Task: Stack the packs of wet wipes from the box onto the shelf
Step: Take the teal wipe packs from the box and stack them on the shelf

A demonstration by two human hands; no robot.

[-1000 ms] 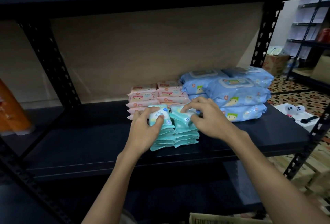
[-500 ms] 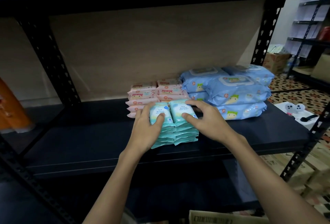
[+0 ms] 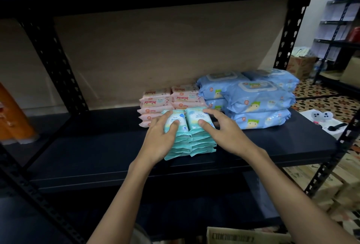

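Note:
Two side-by-side stacks of small teal wet wipe packs stand near the front of the dark shelf. My left hand clasps the left stack from its left side, thumb on the top pack. My right hand rests against the right stack, fingers spread over its top and right side. Behind them lie stacks of pink packs, and to the right, large blue packs. The cardboard box shows at the bottom edge.
Black perforated uprights frame the shelf, with another board close above. An orange object sits at the far left. To the right are a patterned floor, a white item, cartons and another rack.
Both hands have settled lower on the teal stacks and squared them; the top packs now lie flat and aligned. The view has shifted slightly.

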